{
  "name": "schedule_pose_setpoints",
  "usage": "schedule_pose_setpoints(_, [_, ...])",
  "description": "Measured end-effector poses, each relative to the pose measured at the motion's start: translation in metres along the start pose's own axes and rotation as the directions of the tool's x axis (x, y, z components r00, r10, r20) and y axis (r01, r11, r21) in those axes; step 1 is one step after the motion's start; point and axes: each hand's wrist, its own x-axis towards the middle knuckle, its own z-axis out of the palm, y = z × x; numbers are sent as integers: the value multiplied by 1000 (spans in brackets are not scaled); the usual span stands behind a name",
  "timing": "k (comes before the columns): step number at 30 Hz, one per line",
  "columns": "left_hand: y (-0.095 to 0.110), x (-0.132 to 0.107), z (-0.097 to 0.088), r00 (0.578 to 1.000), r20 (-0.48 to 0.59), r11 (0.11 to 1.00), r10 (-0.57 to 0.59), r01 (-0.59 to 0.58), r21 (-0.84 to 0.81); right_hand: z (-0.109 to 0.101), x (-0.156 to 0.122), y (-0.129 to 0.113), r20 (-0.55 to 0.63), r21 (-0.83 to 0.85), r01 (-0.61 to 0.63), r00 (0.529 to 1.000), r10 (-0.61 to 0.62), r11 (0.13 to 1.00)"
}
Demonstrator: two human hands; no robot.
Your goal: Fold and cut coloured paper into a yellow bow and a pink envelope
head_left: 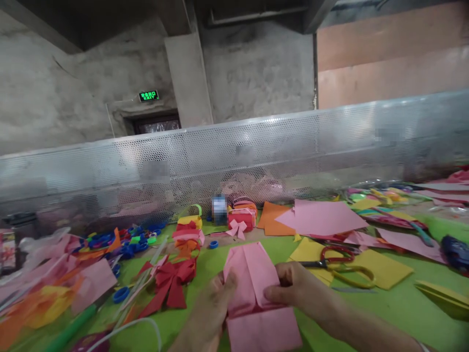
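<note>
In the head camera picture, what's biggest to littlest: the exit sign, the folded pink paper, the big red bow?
1. Folded pink paper
2. Big red bow
3. Exit sign, but it's farther away, so its real size is unsure.

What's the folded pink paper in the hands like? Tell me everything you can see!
The folded paper is plain pink and looks fairly stiff. Its upper part narrows toward the top, with slanted corners and a line down the middle. Below a crosswise crease is a wider, flat section that reaches the picture's bottom edge. The left hand and right hand grip its two sides, in front of the green table. Its back is hidden.
</note>
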Motion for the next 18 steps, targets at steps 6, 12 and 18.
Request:
schedule_pose_setpoints(6, [-21, 13, -4, 999, 27, 986, -21, 25, -166, -5, 1, -4, 29, 19, 59, 998, -59, 998])
schedule_pose_setpoints(12, [-24, 15, 0, 998, 62, 940, 13, 9, -341, -3, 5, 6, -12, 12, 11, 1000, -10, 1000])
schedule_pose_setpoints(18, [-12, 7, 5, 996, 47, 922, -80, 92, -376, -5, 3, 2, -112, 68, 37, 993, -30, 997])
